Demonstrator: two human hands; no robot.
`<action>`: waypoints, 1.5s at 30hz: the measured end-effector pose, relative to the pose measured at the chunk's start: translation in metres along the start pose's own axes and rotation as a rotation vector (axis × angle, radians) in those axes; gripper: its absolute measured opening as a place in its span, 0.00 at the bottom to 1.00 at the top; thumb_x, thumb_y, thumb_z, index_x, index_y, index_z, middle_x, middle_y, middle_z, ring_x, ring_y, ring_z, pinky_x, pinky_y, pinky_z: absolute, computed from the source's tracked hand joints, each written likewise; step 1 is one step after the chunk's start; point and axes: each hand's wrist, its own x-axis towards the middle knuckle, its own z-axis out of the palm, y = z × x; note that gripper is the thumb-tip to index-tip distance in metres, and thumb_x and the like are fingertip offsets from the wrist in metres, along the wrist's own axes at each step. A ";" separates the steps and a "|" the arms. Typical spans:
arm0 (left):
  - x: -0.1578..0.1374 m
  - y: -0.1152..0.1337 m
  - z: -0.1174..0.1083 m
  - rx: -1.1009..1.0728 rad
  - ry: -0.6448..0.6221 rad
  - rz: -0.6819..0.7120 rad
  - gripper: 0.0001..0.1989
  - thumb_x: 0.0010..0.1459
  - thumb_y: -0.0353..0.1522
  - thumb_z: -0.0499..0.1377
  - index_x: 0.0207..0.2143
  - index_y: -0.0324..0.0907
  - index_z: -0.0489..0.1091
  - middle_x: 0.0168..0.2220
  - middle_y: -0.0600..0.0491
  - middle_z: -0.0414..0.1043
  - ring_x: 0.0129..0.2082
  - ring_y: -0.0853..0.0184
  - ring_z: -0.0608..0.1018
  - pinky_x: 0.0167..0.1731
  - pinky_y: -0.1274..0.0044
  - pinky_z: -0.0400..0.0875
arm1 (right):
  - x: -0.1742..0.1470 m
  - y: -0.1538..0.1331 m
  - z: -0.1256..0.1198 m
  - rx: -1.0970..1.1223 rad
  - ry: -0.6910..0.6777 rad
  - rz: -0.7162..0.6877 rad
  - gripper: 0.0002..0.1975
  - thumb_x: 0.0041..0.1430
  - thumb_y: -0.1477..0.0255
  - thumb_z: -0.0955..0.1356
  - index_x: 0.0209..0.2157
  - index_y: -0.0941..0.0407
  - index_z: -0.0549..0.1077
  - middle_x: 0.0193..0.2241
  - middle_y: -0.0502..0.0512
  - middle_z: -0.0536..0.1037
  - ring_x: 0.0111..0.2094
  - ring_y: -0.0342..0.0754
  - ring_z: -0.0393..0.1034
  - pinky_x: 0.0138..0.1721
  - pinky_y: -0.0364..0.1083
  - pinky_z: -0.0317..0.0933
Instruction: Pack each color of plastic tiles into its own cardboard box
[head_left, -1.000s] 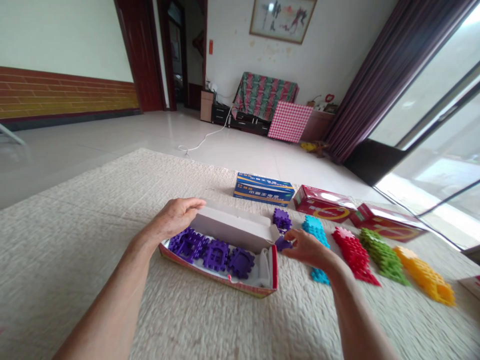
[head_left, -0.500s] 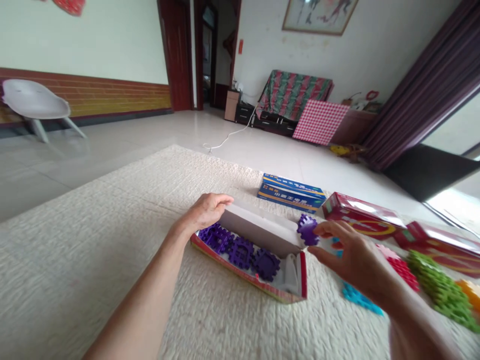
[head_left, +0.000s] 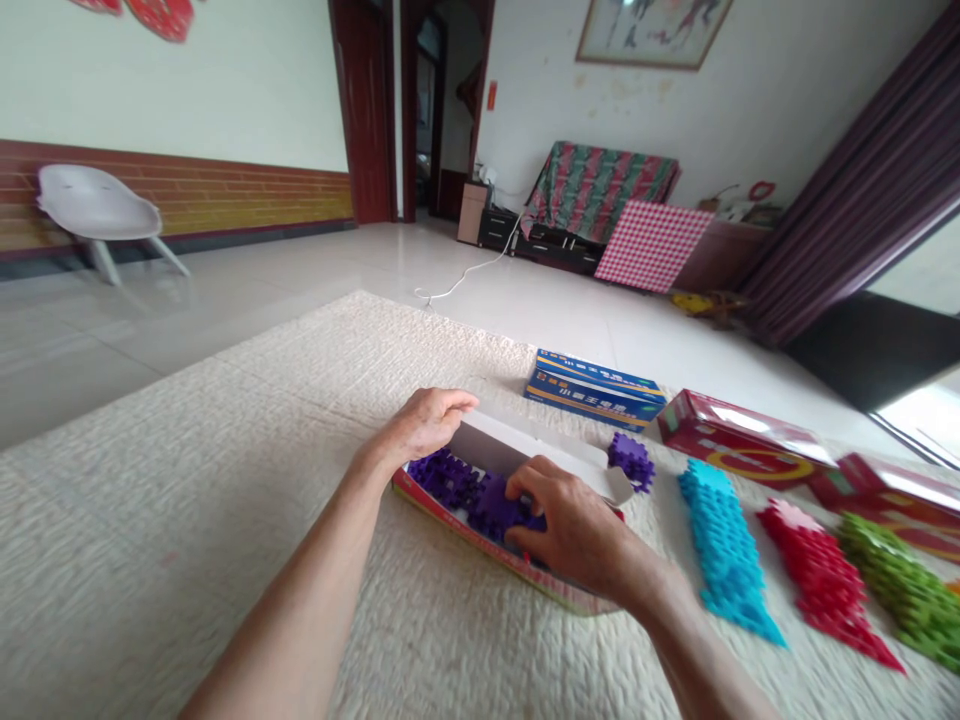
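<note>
A long red-edged cardboard box point(head_left: 480, 545) lies on the mat with its lid flap point(head_left: 525, 440) raised. Inside it is a row of purple toothed plastic building blocks point(head_left: 446, 480). At the box's left end, my left hand point(head_left: 429, 422) grips the top edge of the raised flap, fingers held together. My right hand point(head_left: 574, 525) reaches into the box, its thumb and fingers closed around a purple block; the fingertips are partly hidden. Behind the box's right end, more purple blocks point(head_left: 631, 462) sit on the mat.
Rows of blue blocks point(head_left: 727, 550), red blocks point(head_left: 825, 580) and green blocks point(head_left: 900, 590) lie to the right. Behind stand a blue box point(head_left: 596, 395) and two dark red boxes point(head_left: 742, 440). A white chair point(head_left: 101, 210) is far left on the tiled floor.
My right hand has let go of a purple block behind the box's right end and moved left, down into the box. My left hand stays on the flap.
</note>
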 end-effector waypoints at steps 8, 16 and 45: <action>0.000 0.001 -0.001 0.009 -0.006 0.004 0.19 0.55 0.26 0.49 0.45 0.43 0.74 0.44 0.53 0.78 0.46 0.68 0.77 0.48 0.76 0.69 | -0.010 0.002 -0.021 0.022 0.161 -0.008 0.07 0.49 0.74 0.69 0.32 0.55 0.70 0.33 0.52 0.73 0.29 0.42 0.66 0.30 0.42 0.60; 0.001 0.000 0.000 0.040 -0.014 0.005 0.19 0.55 0.29 0.49 0.45 0.43 0.74 0.45 0.54 0.77 0.47 0.68 0.77 0.50 0.76 0.68 | -0.038 0.108 -0.065 -0.158 0.652 0.300 0.08 0.54 0.71 0.64 0.32 0.55 0.75 0.29 0.53 0.77 0.27 0.45 0.71 0.32 0.44 0.62; 0.001 -0.003 0.001 0.055 -0.012 -0.002 0.18 0.56 0.33 0.50 0.45 0.46 0.74 0.46 0.56 0.77 0.48 0.66 0.77 0.52 0.76 0.67 | -0.048 0.142 -0.027 -0.263 0.090 0.439 0.09 0.48 0.76 0.65 0.32 0.57 0.76 0.28 0.54 0.78 0.30 0.46 0.71 0.30 0.42 0.58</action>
